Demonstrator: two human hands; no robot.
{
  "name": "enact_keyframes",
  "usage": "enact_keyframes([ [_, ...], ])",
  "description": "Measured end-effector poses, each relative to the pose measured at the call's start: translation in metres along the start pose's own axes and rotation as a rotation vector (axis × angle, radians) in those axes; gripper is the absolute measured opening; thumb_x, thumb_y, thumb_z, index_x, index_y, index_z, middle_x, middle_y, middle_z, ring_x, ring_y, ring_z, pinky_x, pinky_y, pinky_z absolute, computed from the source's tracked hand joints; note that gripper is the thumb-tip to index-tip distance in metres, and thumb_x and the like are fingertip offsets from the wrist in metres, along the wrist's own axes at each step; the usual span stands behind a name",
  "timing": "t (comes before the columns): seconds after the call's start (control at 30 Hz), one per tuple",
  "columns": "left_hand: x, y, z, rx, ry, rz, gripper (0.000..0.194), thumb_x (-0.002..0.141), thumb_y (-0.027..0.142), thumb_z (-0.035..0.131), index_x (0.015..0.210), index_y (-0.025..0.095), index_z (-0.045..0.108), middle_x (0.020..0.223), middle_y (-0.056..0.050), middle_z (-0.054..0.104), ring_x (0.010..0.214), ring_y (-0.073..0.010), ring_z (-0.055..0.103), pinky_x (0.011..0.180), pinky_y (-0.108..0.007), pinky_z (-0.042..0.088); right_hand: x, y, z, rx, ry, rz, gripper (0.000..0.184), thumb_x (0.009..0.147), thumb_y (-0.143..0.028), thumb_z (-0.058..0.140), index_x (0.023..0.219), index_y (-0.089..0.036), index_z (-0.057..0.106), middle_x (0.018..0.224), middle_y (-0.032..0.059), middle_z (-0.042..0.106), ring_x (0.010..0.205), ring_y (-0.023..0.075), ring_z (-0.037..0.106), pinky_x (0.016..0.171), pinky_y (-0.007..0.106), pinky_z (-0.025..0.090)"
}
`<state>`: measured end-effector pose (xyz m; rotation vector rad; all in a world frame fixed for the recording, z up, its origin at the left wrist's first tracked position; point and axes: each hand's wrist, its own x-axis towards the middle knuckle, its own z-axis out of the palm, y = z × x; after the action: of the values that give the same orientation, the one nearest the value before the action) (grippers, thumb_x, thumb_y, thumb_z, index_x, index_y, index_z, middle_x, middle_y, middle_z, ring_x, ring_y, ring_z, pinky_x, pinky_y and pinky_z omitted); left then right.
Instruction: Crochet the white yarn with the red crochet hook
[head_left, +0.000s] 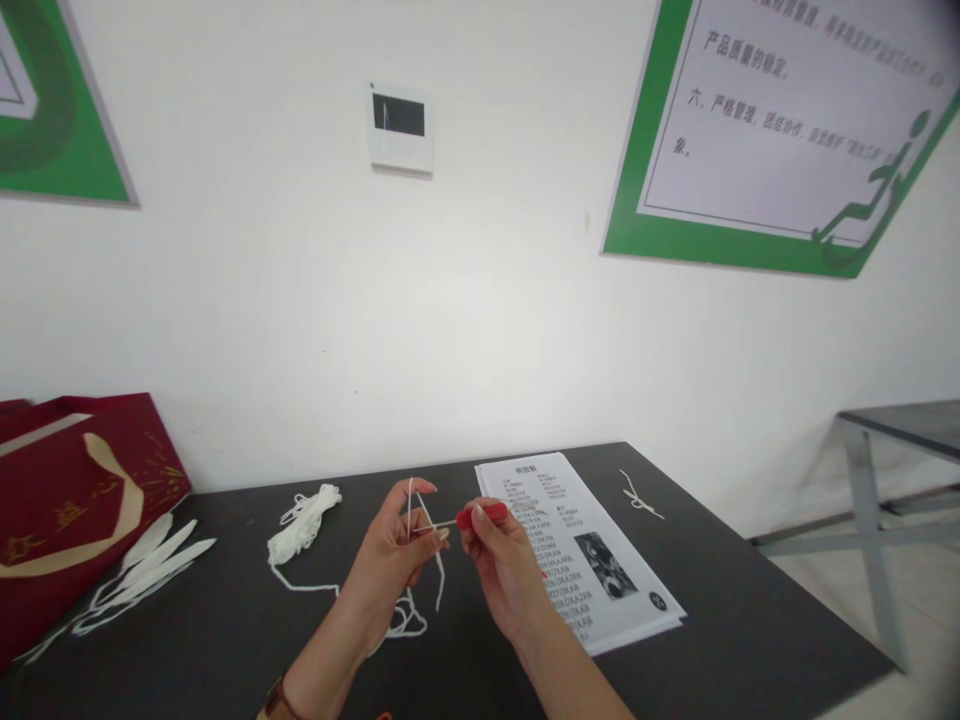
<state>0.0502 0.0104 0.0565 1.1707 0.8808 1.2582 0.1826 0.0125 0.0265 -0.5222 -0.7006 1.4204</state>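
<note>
My left hand (396, 545) is raised over the dark table, with white yarn (410, 500) looped over its index finger and pinched by the thumb. A short tail of the yarn hangs below the thumb. In my right hand (506, 560) is a crochet hook (480, 516) with a red handle, its thin shaft pointing left into the yarn at my left fingertips. The hook's tip is too small to make out. From a white yarn skein (304, 525) on the left, a strand runs across the table to loose coils (405, 620) beneath my left hand.
Printed pattern sheets (630, 620) lie on the dark table (750, 620) behind and right of my right hand. A small knotted piece of yarn (637, 497) lies farther right. White leaf-shaped pieces (161, 560) rest beside a dark red bag (82, 470) at left. The wall stands behind.
</note>
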Motion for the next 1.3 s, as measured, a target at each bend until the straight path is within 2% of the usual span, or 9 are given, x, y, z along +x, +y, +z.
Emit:
enact_keyframes([
  [0.3, 0.000, 0.000, 0.003, -0.042, 0.067, 0.050, 0.050, 0.065, 0.026, 0.073, 0.109, 0.024, 0.049, 0.050, 0.012, 0.038, 0.037, -0.0036, 0.024, 0.035, -0.016, 0.016, -0.001, -0.001, 0.002, -0.125, 0.034, -0.095, 0.010, 0.074, -0.025, 0.071, 0.079, -0.017, 0.067, 0.071, 0.0008, 0.064, 0.062, 0.0114, 0.051, 0.060, 0.025, 0.038],
  [0.43, 0.001, -0.001, 0.005, -0.048, 0.145, 0.091, 0.054, 0.061, 0.023, 0.075, 0.111, 0.021, 0.054, 0.049, 0.011, 0.040, 0.042, -0.0058, 0.036, 0.039, -0.017, 0.023, -0.001, -0.004, 0.003, -0.207, 0.071, -0.168, 0.011, 0.075, -0.028, 0.069, 0.078, -0.018, 0.066, 0.072, 0.0012, 0.064, 0.063, 0.0131, 0.052, 0.061, 0.027, 0.040],
  [0.53, 0.003, -0.004, 0.004, -0.018, 0.190, 0.127, 0.055, 0.061, 0.020, 0.075, 0.113, 0.019, 0.056, 0.048, 0.010, 0.041, 0.047, -0.0071, 0.041, 0.047, -0.018, 0.032, -0.004, -0.008, 0.004, -0.409, 0.077, -0.284, 0.009, 0.079, -0.028, 0.065, 0.077, -0.020, 0.067, 0.073, 0.0016, 0.064, 0.067, 0.0157, 0.055, 0.066, 0.029, 0.042],
  [0.63, 0.003, -0.005, 0.003, -0.020, 0.210, 0.116, 0.060, 0.062, 0.018, 0.075, 0.119, 0.017, 0.055, 0.047, 0.010, 0.041, 0.046, -0.0058, 0.038, 0.046, -0.017, 0.029, -0.012, -0.006, 0.002, -0.711, 0.032, -0.444, 0.008, 0.079, -0.023, 0.063, 0.081, -0.025, 0.071, 0.077, 0.0031, 0.066, 0.075, 0.0199, 0.058, 0.072, 0.033, 0.042],
  [0.73, 0.000, -0.002, 0.000, -0.158, 0.112, -0.010, 0.067, 0.066, 0.017, 0.072, 0.128, 0.019, 0.049, 0.050, 0.011, 0.038, 0.041, -0.0030, 0.025, 0.039, -0.017, 0.018, -0.021, 0.000, -0.003, -0.947, -0.187, -0.645, 0.027, 0.080, -0.015, 0.060, 0.098, -0.032, 0.071, 0.085, 0.0058, 0.069, 0.079, 0.0226, 0.056, 0.073, 0.037, 0.042],
  [0.83, -0.003, 0.004, -0.007, -0.381, -0.079, -0.165, 0.066, 0.066, 0.010, 0.070, 0.129, 0.020, 0.050, 0.058, 0.008, 0.041, 0.042, -0.0010, 0.023, 0.039, -0.015, 0.020, -0.025, 0.004, -0.007, -1.014, -0.296, -0.735, 0.039, 0.081, -0.011, 0.056, 0.110, -0.036, 0.066, 0.091, 0.0075, 0.068, 0.083, 0.0243, 0.055, 0.073, 0.040, 0.043],
  [1.03, -0.002, 0.011, -0.019, -0.535, -0.242, -0.221, 0.063, 0.069, 0.000, 0.066, 0.127, 0.019, 0.052, 0.063, 0.007, 0.038, 0.043, 0.0010, 0.019, 0.039, -0.011, 0.022, -0.021, -0.003, 0.005, -0.641, -0.162, -0.479, 0.017, 0.079, -0.018, 0.064, 0.090, -0.028, 0.074, 0.084, 0.0061, 0.070, 0.074, 0.0213, 0.060, 0.066, 0.034, 0.047],
  [1.17, -0.004, 0.015, -0.019, -0.477, -0.279, -0.199, 0.064, 0.070, 0.000, 0.066, 0.128, 0.021, 0.051, 0.062, 0.008, 0.030, 0.046, 0.0000, 0.026, 0.040, -0.012, 0.022, -0.015, -0.003, 0.009, -0.382, -0.083, -0.297, 0.009, 0.080, -0.025, 0.064, 0.083, -0.022, 0.072, 0.075, 0.0039, 0.069, 0.066, 0.0173, 0.059, 0.059, 0.030, 0.045],
  [1.3, -0.007, 0.021, -0.017, -0.340, -0.258, -0.168, 0.067, 0.070, 0.005, 0.069, 0.130, 0.027, 0.049, 0.065, 0.006, 0.035, 0.052, -0.0026, 0.037, 0.044, -0.015, 0.023, -0.012, -0.003, 0.006, -0.269, -0.094, -0.263, 0.008, 0.079, -0.025, 0.064, 0.081, -0.020, 0.070, 0.075, 0.0028, 0.066, 0.065, 0.0154, 0.057, 0.058, 0.028, 0.044],
])
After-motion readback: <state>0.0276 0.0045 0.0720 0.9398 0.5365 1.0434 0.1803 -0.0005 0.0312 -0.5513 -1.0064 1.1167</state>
